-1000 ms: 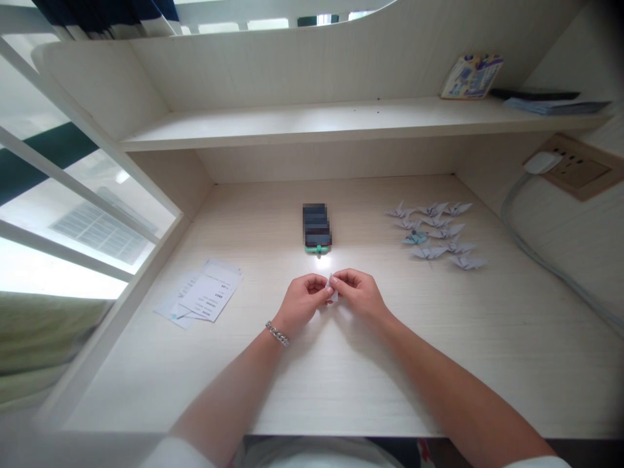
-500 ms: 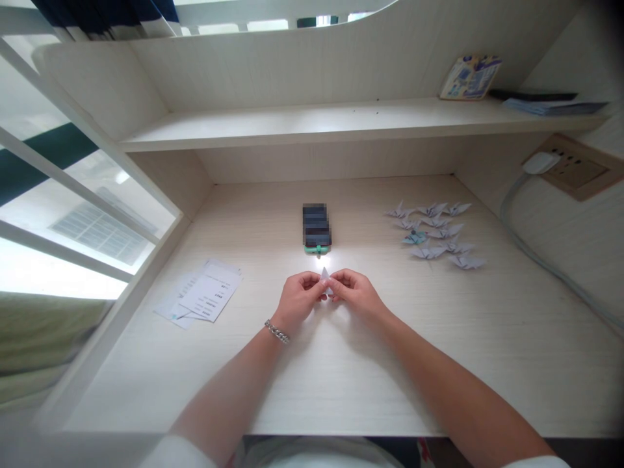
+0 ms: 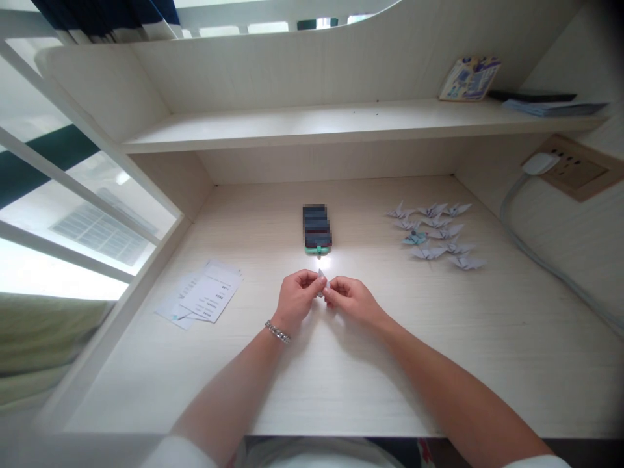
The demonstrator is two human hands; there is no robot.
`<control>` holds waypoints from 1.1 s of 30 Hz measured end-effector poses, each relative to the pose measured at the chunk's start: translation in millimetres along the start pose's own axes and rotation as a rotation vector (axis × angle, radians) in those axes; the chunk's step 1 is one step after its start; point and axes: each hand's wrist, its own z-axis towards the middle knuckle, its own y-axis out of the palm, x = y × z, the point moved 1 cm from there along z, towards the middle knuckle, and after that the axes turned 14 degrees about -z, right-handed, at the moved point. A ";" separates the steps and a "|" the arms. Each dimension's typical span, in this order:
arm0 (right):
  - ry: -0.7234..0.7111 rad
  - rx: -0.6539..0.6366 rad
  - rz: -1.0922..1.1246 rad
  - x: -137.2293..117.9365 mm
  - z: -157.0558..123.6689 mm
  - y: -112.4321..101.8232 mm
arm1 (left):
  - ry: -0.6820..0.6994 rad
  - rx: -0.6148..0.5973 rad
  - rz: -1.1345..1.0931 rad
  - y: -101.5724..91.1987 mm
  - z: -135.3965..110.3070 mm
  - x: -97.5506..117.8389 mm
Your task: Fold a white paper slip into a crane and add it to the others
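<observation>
Both my hands meet over the middle of the pale wooden desk [image 3: 439,364]. My left hand [image 3: 295,301], with a chain bracelet on its wrist, and my right hand [image 3: 351,300] pinch a small folded piece of pale paper [image 3: 321,281] between their fingertips. Only a pointed tip of the paper shows above the fingers. A phone [image 3: 317,228] in a green case lies just beyond the hands, with a bright glare at its near end.
Several folded paper cranes [image 3: 435,233] lie in a cluster at the right back of the desk. Printed paper slips [image 3: 205,296] lie at the left. A shelf [image 3: 312,123] runs above, with a booklet [image 3: 468,78]. A wall socket with a plug and cable [image 3: 539,164] is at the right.
The hands have drawn closer together and the paper has been folded narrower; less of it shows between the fingers than one second ago.
</observation>
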 end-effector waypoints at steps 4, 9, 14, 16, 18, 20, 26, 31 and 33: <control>-0.019 0.004 -0.082 -1.3 -0.5 -0.8 | 0.014 -0.028 0.005 -0.5 -0.2 0.1; 0.001 -0.036 -0.034 -1.7 -0.4 1.0 | 0.025 -0.011 -0.005 -0.2 0.8 1.2; -0.019 -0.004 -0.101 0.5 -0.9 1.9 | 0.015 0.005 0.006 -0.6 1.2 -1.4; -0.032 0.005 -0.134 1.3 -1.2 2.3 | 0.001 -0.012 0.004 -1.0 1.7 -2.4; -0.040 -0.008 -0.118 1.6 -1.3 2.8 | -0.005 -0.016 0.007 -1.2 2.4 -2.2; -0.041 -0.010 -0.088 1.3 -1.6 2.5 | -0.006 -0.002 0.008 -0.6 2.8 -1.1; -0.067 0.089 -0.146 0.3 -4.1 -1.7 | -0.052 -0.064 -0.062 1.0 1.6 -1.6; -0.085 0.052 -0.151 0.7 -4.6 -3.9 | -0.031 -0.069 -0.030 -1.5 2.8 -4.0; -0.076 0.049 -0.142 1.1 -4.3 -5.3 | -0.037 -0.071 -0.043 0.1 2.9 -4.3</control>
